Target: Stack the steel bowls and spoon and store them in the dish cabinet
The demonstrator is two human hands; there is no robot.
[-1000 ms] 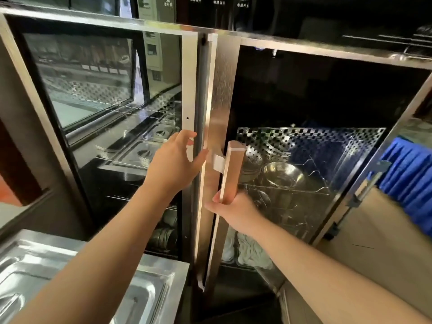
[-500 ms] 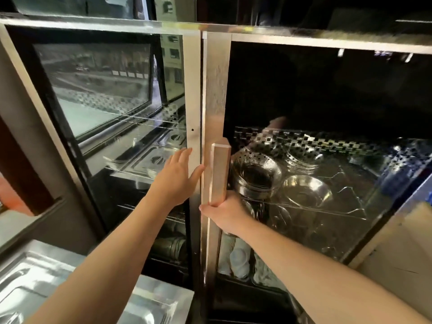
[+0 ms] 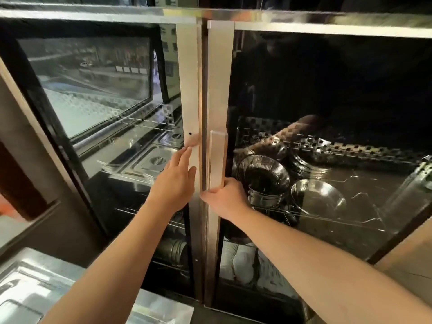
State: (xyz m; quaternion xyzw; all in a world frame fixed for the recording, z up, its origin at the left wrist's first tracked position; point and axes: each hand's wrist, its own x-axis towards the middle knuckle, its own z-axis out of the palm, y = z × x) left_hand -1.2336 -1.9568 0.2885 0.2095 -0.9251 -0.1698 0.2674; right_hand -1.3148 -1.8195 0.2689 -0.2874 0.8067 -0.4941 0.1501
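At the dish cabinet (image 3: 327, 22), the right hand (image 3: 228, 197) has its grip clenched around the lower end of the right door's handle (image 3: 217, 160), the door flush with its neighbour. The left hand (image 3: 174, 181) lies flat, fingers released, against the left door frame. Behind the glass, stacked steel bowls (image 3: 264, 178) sit on a wire shelf beside a single bowl (image 3: 318, 198).

Two bare arms show, with no sleeves on them. No watch, ring or glove is on the left hand (image 3: 174, 181) or the right hand (image 3: 228, 197). The nails are short and plain. The arms look smooth.
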